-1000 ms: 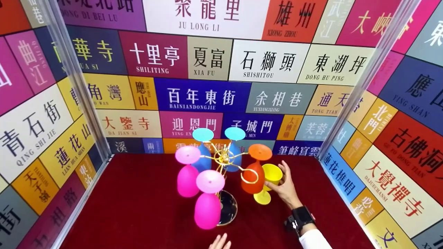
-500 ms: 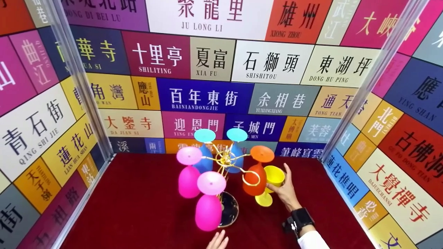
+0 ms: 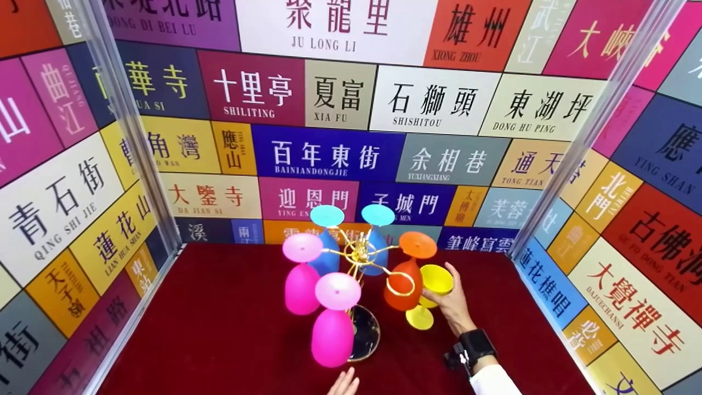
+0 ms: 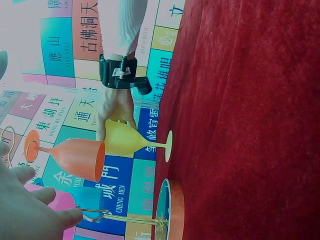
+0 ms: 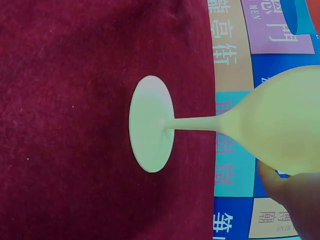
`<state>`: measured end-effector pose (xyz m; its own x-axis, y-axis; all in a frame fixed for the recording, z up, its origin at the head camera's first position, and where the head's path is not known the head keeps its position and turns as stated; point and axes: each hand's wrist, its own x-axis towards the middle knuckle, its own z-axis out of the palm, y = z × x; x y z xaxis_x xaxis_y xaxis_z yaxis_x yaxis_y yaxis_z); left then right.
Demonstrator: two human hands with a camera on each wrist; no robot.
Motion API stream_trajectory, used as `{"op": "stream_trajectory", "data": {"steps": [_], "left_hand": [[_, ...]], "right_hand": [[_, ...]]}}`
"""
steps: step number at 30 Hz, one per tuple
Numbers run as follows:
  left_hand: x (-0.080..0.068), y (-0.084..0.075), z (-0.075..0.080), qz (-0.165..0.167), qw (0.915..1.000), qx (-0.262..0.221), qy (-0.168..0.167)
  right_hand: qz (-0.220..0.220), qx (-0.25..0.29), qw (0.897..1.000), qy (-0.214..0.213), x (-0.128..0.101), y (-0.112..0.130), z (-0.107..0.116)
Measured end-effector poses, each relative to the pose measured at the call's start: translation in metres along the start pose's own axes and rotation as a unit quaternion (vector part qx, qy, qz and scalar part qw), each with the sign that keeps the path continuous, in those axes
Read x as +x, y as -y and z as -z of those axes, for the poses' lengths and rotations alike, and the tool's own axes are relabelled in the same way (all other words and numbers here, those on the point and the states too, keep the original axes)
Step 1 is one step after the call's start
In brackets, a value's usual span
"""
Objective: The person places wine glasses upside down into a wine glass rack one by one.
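My right hand (image 3: 454,307) grips a yellow wine glass (image 3: 437,280) by its bowl, thumb on the near side. The glass is upright, its round foot (image 5: 151,125) low over the red cloth; whether it touches the cloth I cannot tell. Just left of it, an orange wine glass (image 3: 403,285) hangs upside down from a gold glass rack (image 3: 359,252). Two pink glasses (image 3: 332,340) and two blue glasses (image 3: 327,241) hang there too. One front ring (image 3: 401,284) of the rack bears no glass. My left hand (image 4: 35,205) has its fingers extended, near the rack's front.
Dark red cloth (image 3: 219,329) covers the table. The rack's round black base (image 3: 366,334) stands mid-table. Printed panels (image 3: 329,153) rise behind and on both sides, with clear corner posts (image 3: 576,148).
The head view has shifted slightly. The right hand still holds the yellow glass beside the orange one, its fingers now closer round the bowl. The left hand has barely moved.
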<state>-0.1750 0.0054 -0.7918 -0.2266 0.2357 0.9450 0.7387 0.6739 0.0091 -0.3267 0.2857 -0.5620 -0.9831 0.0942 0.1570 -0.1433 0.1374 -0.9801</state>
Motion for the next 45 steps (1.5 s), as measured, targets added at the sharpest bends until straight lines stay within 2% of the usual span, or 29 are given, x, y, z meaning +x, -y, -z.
{"op": "stream_trajectory", "data": {"steps": [3, 7, 12, 15, 17, 19, 26, 30, 33, 35, 41, 45], "left_hand": [[0.002, -0.003, 0.001, -0.002, 1.0000, 0.003, 0.000], [-0.002, -0.004, 0.001, 0.012, 0.9997, -0.014, 0.016], [-0.012, -0.007, -0.002, 0.062, 0.9956, -0.061, 0.035], [-0.010, -0.011, 0.001, 0.093, 0.9914, -0.082, 0.042], [0.000, -0.014, 0.007, 0.105, 0.9902, -0.083, 0.040], [0.019, -0.019, 0.019, 0.107, 0.9902, -0.083, 0.035], [0.110, -0.035, 0.079, 0.087, 0.9893, -0.116, 0.018], [0.147, -0.045, 0.104, 0.094, 0.9866, -0.132, 0.020], [0.159, -0.053, 0.115, 0.122, 0.9810, -0.144, 0.045], [0.161, -0.054, 0.115, 0.128, 0.9802, -0.142, 0.051], [0.152, -0.054, 0.102, 0.124, 0.9857, -0.112, 0.024], [0.159, -0.057, 0.104, 0.141, 0.9844, -0.104, 0.018]], "right_hand": [[0.000, 0.004, 1.000, -0.021, -0.003, 0.001, 0.003], [0.003, 0.013, 0.999, -0.040, -0.007, 0.005, 0.011], [0.010, 0.036, 0.998, -0.057, -0.019, 0.012, 0.018], [0.007, 0.056, 0.997, -0.055, -0.027, 0.016, 0.019], [0.005, 0.070, 0.996, -0.050, -0.032, 0.019, 0.018], [0.006, 0.088, 0.995, -0.050, -0.037, 0.021, 0.019], [0.023, 0.138, 0.988, -0.068, -0.057, 0.038, 0.021], [0.030, 0.166, 0.983, -0.067, -0.071, 0.049, 0.020], [0.024, 0.186, 0.980, -0.064, -0.083, 0.054, 0.021], [0.015, 0.191, 0.979, -0.064, -0.091, 0.058, 0.022], [-0.013, 0.200, 0.978, -0.052, -0.118, 0.067, 0.024], [0.003, 0.220, 0.975, -0.041, -0.133, 0.070, 0.022]]}}
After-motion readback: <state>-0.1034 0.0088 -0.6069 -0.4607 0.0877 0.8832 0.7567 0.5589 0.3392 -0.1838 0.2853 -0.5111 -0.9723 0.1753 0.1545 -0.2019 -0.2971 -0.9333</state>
